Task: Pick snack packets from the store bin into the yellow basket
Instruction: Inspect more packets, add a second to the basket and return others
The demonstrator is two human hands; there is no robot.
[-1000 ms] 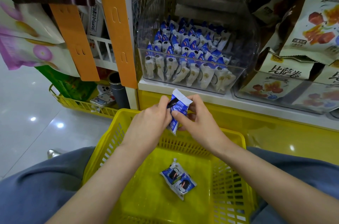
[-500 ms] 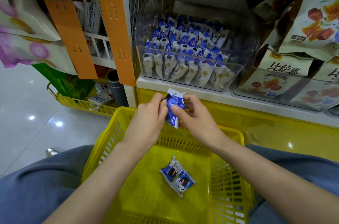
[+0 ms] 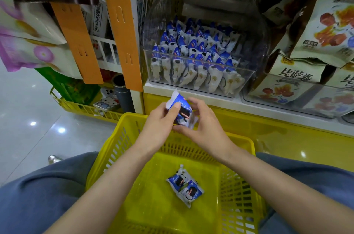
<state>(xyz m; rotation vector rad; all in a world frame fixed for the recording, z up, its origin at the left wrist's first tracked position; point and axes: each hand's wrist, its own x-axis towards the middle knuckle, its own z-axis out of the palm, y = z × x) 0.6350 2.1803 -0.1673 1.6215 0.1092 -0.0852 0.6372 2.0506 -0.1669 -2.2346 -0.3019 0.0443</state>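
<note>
Above the far rim of the yellow basket (image 3: pixel 239 139), both hands hold one blue-and-white snack packet (image 3: pixel 182 113) in the air, just in front of the shelf edge. Its long axis is steeply tilted: the white crimped end points up and to the left, toward the shelf, and the lower end points down and to the right, toward the basket. The printed face is turned to the camera.

The left hand (image 3: pixel 159 120) pinches the packet, with its thumb pressed flat on the printed face and its fingers behind. The right hand (image 3: pixel 205 128) curls round the packet's right side, fingers arched over the top edge and thumb under the lower end.

Two more packets (image 3: pixel 184 185) lie flat on the basket floor, their long axes running diagonally from upper left to lower right. They may overlap or only touch; I cannot tell which.

The clear store bin (image 3: pixel 256 42) sits on the shelf behind, with rows of packets (image 3: pixel 191 57) standing blue ends up.
</note>
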